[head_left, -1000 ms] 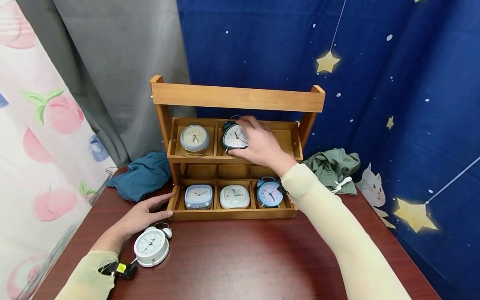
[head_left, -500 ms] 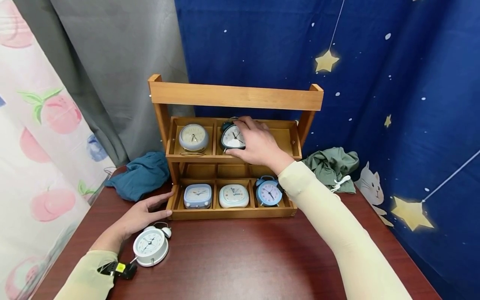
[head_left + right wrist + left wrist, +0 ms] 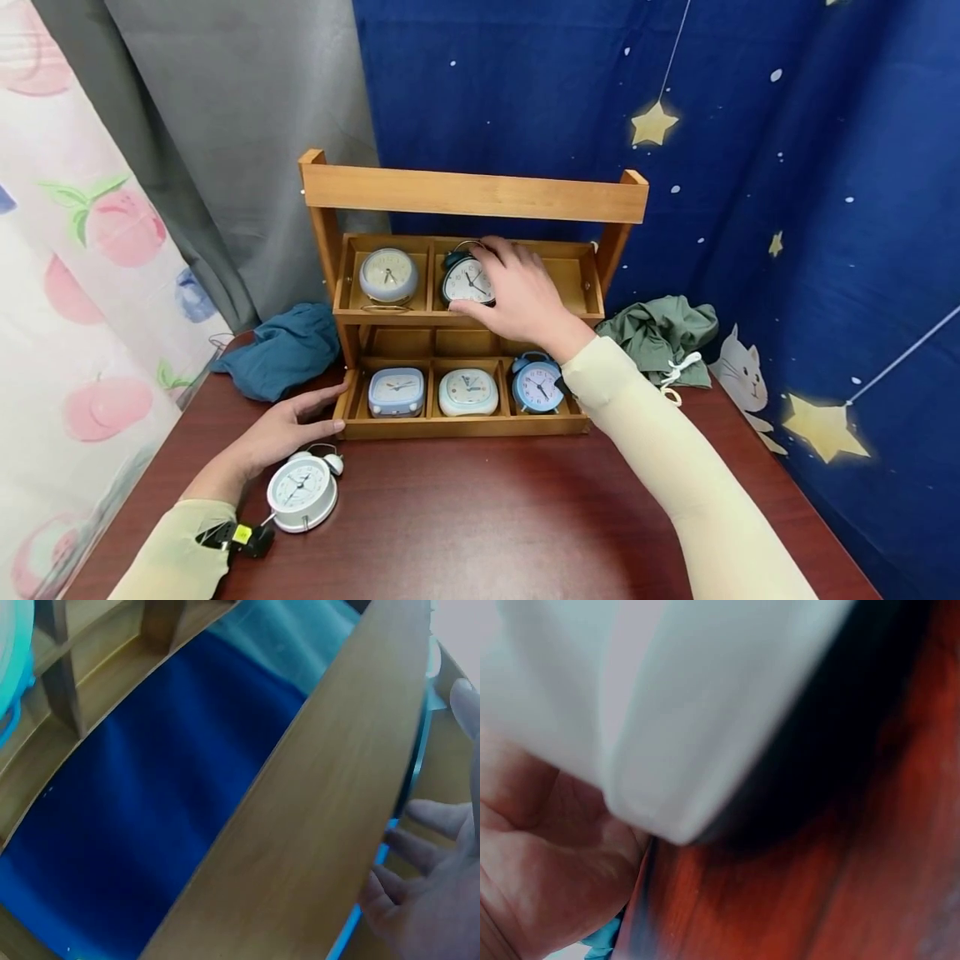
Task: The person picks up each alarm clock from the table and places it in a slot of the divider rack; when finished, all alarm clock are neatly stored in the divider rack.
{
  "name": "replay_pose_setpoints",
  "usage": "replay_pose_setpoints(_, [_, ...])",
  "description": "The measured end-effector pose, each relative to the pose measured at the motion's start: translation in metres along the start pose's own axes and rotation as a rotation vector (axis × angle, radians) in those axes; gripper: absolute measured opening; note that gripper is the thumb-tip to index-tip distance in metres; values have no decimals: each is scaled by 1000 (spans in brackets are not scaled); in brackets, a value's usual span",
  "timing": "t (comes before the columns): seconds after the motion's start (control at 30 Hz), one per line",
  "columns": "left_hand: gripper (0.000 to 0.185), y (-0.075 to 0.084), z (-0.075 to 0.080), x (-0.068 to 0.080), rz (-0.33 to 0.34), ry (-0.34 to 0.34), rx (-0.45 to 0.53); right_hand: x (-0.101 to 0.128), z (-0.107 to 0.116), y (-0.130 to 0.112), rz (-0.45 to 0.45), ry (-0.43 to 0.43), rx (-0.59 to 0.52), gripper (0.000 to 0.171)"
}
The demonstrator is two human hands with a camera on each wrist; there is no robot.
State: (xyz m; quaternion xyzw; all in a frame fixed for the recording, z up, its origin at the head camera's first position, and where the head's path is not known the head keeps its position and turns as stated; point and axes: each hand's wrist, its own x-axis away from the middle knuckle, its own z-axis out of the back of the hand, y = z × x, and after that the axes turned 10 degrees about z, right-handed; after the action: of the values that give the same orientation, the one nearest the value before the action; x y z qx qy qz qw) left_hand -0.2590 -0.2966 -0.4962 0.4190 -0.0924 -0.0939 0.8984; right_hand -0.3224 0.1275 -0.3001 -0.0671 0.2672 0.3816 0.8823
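Note:
In the head view my right hand [image 3: 519, 292] is around a dark teal alarm clock [image 3: 467, 282] with a white face, in the upper tier of a wooden rack [image 3: 465, 428]. Its thumb lies at the clock's lower front edge and the fingers curve over the right side, covering part of it. The right wrist view shows the fingertips [image 3: 433, 817] at the dark rim. My left hand [image 3: 281, 432] touches the rack's lower left side with straight fingers. Beside that wrist a white twin-bell alarm clock [image 3: 302, 493] stands on the table; it looms blurred in the left wrist view.
A grey round clock [image 3: 388, 275] sits in the upper left compartment. The lower tier holds a blue square clock [image 3: 397, 392], a white clock [image 3: 468, 392] and a blue twin-bell clock [image 3: 537, 387]. Teal cloth [image 3: 281, 354] and green cloth [image 3: 660, 337] flank the rack.
The dark teal clock has turned and settled slightly lower in its compartment, with more of its top handle showing. My right hand shifted slightly with it; the left hand has kept its place.

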Motion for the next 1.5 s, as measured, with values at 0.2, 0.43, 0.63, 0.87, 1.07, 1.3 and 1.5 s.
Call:
replay_pose_setpoints(0.2, [73, 3, 2, -2, -6, 0, -13, 33, -3, -25, 72, 215, -101, 84])
replay_pose_setpoints(0.43, [74, 8, 3, -1, 3, -5, -12, 65, -21, -71, 103, 233, -263, 82])
replay_pose_setpoints(0.63, [75, 7, 2, -2, 11, -7, -2, 87, -50, -111, 51, 34, -381, 88])
replay_pose_setpoints(0.87, [77, 3, -2, 0, 26, -6, -1, 95, -79, -150, 116, -124, -410, 89])
replay_pose_setpoints(1.07, [74, 1, -2, 2, 13, 4, 7, 94, -96, -182, 207, -221, -391, 87])
replay_pose_setpoints(1.3, [73, 1, -3, 1, 2, 4, 6, 84, -114, -210, 270, -350, -380, 88])
replay_pose_setpoints(1.5, [74, 1, -3, -1, 15, 0, 7, 69, -120, -226, 245, -468, -396, 88])
